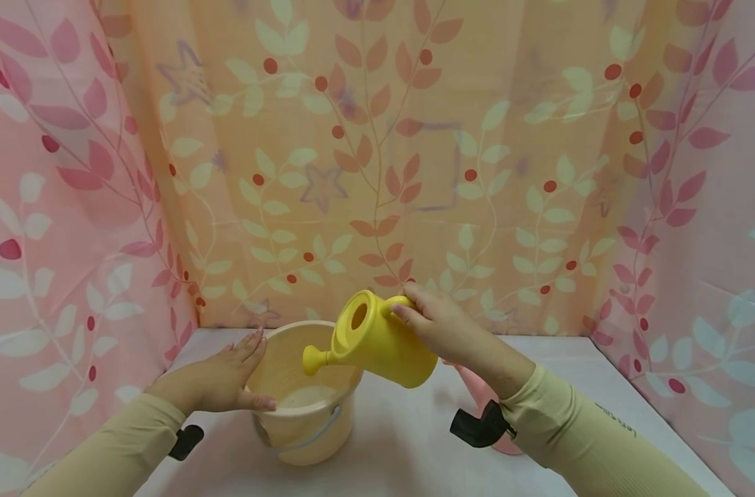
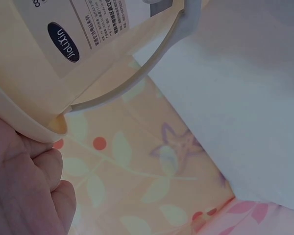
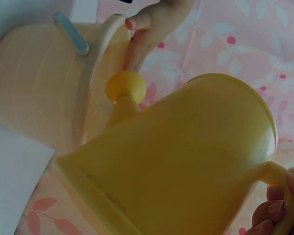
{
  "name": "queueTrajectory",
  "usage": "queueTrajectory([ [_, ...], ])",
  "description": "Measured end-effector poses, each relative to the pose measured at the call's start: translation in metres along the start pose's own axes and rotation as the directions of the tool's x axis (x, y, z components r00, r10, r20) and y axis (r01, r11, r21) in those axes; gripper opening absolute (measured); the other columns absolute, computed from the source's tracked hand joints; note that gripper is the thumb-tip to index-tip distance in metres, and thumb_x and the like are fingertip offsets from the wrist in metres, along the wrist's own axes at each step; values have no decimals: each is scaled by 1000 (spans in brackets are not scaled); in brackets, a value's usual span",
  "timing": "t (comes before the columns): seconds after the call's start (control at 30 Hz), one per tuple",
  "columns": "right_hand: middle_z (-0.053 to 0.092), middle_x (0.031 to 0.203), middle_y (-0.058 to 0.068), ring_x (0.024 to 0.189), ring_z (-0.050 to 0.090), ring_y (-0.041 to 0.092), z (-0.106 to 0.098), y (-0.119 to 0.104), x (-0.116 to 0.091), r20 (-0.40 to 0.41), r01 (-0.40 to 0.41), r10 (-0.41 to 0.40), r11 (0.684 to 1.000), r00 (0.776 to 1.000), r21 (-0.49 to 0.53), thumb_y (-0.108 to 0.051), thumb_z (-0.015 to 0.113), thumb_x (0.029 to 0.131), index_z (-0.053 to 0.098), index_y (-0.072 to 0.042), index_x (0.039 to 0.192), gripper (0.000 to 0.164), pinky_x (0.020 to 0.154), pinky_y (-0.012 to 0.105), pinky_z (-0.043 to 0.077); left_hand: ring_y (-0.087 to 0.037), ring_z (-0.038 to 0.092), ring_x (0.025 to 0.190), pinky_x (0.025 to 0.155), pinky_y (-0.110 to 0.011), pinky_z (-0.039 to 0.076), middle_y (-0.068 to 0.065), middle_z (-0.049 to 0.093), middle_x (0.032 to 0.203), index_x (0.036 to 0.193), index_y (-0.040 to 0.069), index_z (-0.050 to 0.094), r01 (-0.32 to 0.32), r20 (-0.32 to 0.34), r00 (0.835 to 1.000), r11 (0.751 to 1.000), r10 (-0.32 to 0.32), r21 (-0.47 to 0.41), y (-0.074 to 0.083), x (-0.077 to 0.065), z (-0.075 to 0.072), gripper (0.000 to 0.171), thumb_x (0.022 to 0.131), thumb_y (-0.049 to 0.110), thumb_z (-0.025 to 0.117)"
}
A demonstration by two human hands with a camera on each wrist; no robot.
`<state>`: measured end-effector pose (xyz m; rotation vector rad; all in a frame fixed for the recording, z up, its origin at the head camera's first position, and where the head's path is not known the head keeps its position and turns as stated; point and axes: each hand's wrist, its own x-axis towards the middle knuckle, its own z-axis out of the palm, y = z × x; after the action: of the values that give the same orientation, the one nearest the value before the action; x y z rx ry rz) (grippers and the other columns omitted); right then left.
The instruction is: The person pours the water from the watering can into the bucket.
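A yellow watering can (image 1: 386, 338) is tilted to the left, its sprinkler head (image 1: 314, 360) over the mouth of a cream bucket (image 1: 309, 435). My right hand (image 1: 439, 324) grips the can's handle, with fingers curled round it in the right wrist view. My left hand (image 1: 225, 376) rests on the bucket's left rim, fingers stretched toward the far side and thumb along the near rim. A grey-blue bail handle (image 1: 309, 438) hangs down the bucket's front. The left wrist view shows a printed label (image 2: 83, 34) on the bucket's side.
A pink object (image 1: 477, 386) stands on the white table (image 1: 390, 449), partly hidden behind my right forearm. Leaf-patterned curtains (image 1: 377, 172) enclose the table at the back and both sides. Black camera mounts (image 1: 479, 424) sit at both wrists.
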<state>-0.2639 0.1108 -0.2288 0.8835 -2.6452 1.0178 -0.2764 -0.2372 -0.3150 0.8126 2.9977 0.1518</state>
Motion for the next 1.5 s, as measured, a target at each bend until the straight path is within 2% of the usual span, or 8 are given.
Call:
queueTrajectory([
  [0.27, 47, 71, 2, 67, 46, 17, 1, 3, 0, 2, 0, 0, 1000, 1000, -11, -30, 52, 93, 50, -11, 80, 23, 59, 28, 43, -45, 14, 134, 103, -61, 16, -32, 13, 145, 137, -15, 23, -6, -15, 1000, 1000, 6, -3, -4, 1, 3, 112, 72, 72, 53],
  [0.47, 48, 71, 2, 68, 47, 17, 0, 1, -1, -1, -8, 8, 1000, 1000, -18, -29, 53, 93, 50, -12, 80, 21, 60, 29, 43, -43, 13, 135, 104, -60, 16, -31, 12, 146, 138, -13, 22, 7, 2, 1000, 1000, -7, 3, -4, 2, 4, 115, 71, 75, 50],
  [0.8, 48, 73, 1, 69, 48, 17, 0, -2, -1, 5, 6, -6, 1000, 1000, -13, -27, 52, 93, 50, -13, 81, 18, 60, 29, 44, -47, 14, 132, 100, -64, 15, -35, 13, 144, 136, -16, 23, -25, -38, 999, 999, 24, -26, -10, 3, 11, 108, 74, 64, 59],
  [1.03, 48, 72, 1, 68, 48, 18, 1, -1, -1, 6, 1, -1, 1000, 1000, -13, -27, 52, 93, 50, -13, 81, 19, 59, 29, 44, -45, 13, 134, 103, -61, 15, -32, 13, 145, 137, -15, 22, 3, -17, 1000, 1000, -3, -21, -4, 1, 4, 113, 71, 71, 54],
  [1.5, 49, 70, 1, 66, 47, 18, 1, -2, 0, 4, -1, 1, 1000, 1000, -8, -29, 52, 93, 51, -13, 82, 19, 58, 29, 44, -45, 13, 134, 104, -60, 16, -32, 13, 145, 138, -14, 23, 6, 1, 1000, 1000, -6, 4, 0, 0, 1, 112, 73, 72, 52],
])
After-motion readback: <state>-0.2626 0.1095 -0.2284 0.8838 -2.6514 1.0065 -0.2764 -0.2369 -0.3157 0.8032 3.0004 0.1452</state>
